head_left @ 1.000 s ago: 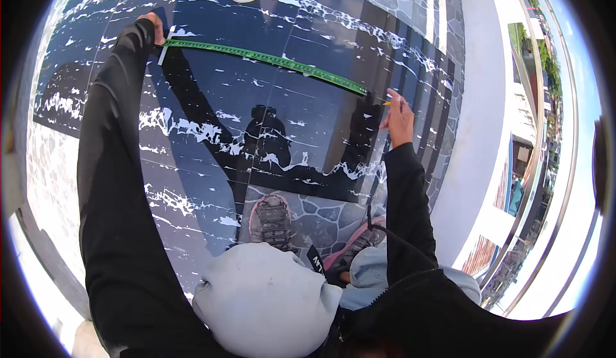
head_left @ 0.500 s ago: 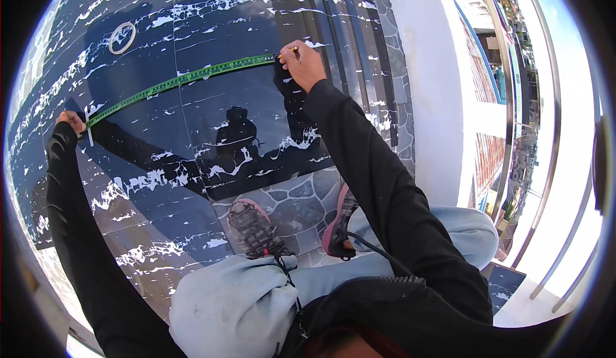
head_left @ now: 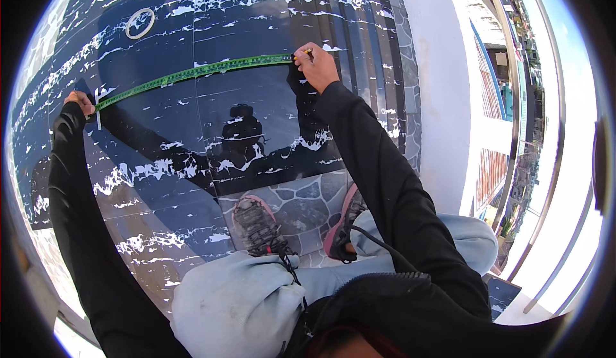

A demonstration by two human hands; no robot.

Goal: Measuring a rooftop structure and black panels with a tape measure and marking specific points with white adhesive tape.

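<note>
A green tape measure (head_left: 196, 71) is stretched across glossy black tiles with white veins (head_left: 147, 133). At its left end my left hand (head_left: 81, 100) is closed round the tape measure's end; the tape's case, if there, is hidden by the fingers. A thin white strip (head_left: 98, 109) lies across the tape just beside that hand. My right hand (head_left: 319, 67) is at the tape's other end, fingers pinched on a slim yellow pencil (head_left: 308, 52). Its fingertips are at the tape's end; whether they touch it I cannot tell.
A pale ring, like a tape roll (head_left: 140, 23), lies on the tiles beyond the tape. My shoes (head_left: 260, 226) rest on grey stone-patterned flooring (head_left: 301, 207). A low white wall (head_left: 443, 88) runs along the right, with a railing (head_left: 553, 133) beyond it.
The view has shifted slightly, so floor, tape and hands all appear a little farther right. Both hands keep their hold, and the tape stays stretched between them.
</note>
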